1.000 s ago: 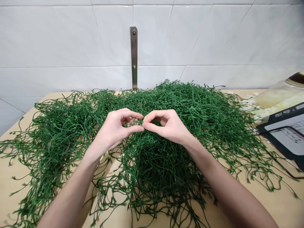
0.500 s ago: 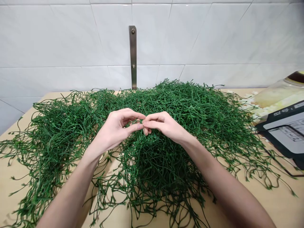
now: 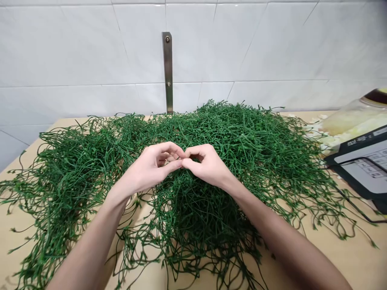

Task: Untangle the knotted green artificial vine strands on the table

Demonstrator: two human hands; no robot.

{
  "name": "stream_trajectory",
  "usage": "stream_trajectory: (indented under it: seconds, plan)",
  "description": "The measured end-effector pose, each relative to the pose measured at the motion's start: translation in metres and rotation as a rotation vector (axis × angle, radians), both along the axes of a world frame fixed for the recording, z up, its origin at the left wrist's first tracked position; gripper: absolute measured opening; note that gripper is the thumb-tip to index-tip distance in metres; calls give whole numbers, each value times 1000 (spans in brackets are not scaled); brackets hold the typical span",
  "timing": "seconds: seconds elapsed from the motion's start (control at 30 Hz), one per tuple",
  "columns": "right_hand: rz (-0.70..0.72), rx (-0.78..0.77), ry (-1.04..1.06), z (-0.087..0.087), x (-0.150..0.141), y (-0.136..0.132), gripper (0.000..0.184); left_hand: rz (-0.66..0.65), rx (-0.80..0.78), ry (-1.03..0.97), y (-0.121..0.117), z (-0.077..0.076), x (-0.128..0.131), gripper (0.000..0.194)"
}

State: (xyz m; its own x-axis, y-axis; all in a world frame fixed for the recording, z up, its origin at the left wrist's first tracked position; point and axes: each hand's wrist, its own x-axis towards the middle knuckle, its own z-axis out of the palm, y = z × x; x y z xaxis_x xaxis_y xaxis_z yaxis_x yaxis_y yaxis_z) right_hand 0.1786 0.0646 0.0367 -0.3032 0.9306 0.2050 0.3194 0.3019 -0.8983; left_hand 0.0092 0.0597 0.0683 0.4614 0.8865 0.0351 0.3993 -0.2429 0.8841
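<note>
A large tangled heap of thin green plastic-looking stems [image 3: 242, 141] with small forked tips spreads over the table. Above its middle, my left hand [image 3: 151, 167] and my right hand [image 3: 207, 165] meet at the fingertips. Thumb and index finger are pinched together on each hand, and the other left fingers curl behind. A green stem showed at the fingertips a moment ago; now the fingers hide most of whatever is between them. Below the hands, a denser clump of the same stems [image 3: 208, 217] hangs toward the near side.
The pale wood table [image 3: 341, 257] stands against a white tiled wall [image 3: 266, 48] with a metal bracket [image 3: 167, 72] screwed on. At right are a dark-framed device with a printed label [image 3: 363, 161], a clear container with a dark lid [image 3: 353, 114] and small white pieces [image 3: 314, 131].
My right thumb and index finger have bowed apart into a rounder pinch, still touching the left fingertips. The green bit seen between the fingers is now hidden. The view has shifted slightly.
</note>
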Motion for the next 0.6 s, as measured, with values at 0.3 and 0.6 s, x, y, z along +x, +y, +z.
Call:
stream_trajectory:
  seconds: [0.3, 0.6]
  plan:
    - [98, 89, 72, -4, 7, 5, 18, 132, -8, -74, 5, -5, 1, 10]
    - [38, 61, -64, 6, 11, 6, 22, 240, 31, -129, 6, -3, -1, 15]
